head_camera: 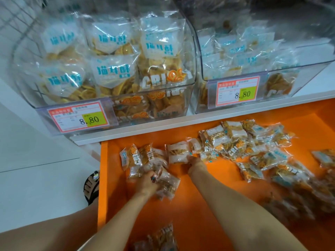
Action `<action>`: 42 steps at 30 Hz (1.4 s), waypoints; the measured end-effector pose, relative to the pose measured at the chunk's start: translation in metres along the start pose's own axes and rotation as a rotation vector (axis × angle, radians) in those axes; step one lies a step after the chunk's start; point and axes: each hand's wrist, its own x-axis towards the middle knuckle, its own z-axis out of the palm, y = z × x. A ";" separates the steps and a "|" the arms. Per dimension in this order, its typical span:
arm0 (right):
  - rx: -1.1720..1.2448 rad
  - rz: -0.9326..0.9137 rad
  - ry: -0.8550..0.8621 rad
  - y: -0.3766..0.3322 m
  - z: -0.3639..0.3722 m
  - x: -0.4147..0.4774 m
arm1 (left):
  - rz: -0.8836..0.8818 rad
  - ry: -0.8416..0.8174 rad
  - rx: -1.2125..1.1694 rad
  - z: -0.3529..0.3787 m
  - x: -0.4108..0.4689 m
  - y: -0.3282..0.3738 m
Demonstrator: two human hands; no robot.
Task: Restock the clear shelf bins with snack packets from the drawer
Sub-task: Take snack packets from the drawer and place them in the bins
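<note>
An open orange drawer (199, 205) below the shelf holds several clear snack packets of golden crisps. Both my hands are down in it. My left hand (147, 180) grips a bunch of packets (166, 185) near the drawer's left side. My right hand (194, 164) grips a packet (178, 153) at the drawer's middle back. Above, two clear shelf bins stand side by side: the left bin (163, 98) is packed high with the same packets, the right bin (308, 69) holds fewer.
Loose packets (253, 151) spread across the drawer's back and right side, a few more (163, 238) at its front. Each bin front carries a price tag (78, 117) reading 8.80. A white shelf edge (163, 127) overhangs the drawer. My sandalled foot (91, 185) stands left of it.
</note>
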 end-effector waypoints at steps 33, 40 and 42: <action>-1.386 -1.260 -0.329 -0.229 -0.142 -0.313 | 0.631 0.143 -0.417 -0.123 -0.147 0.376; -0.964 -1.242 -0.472 -0.271 -0.153 -0.331 | 0.597 0.342 0.067 -0.114 -0.131 0.378; -0.875 -1.224 -0.483 -0.283 -0.151 -0.331 | 0.762 0.424 0.135 -0.126 -0.142 0.367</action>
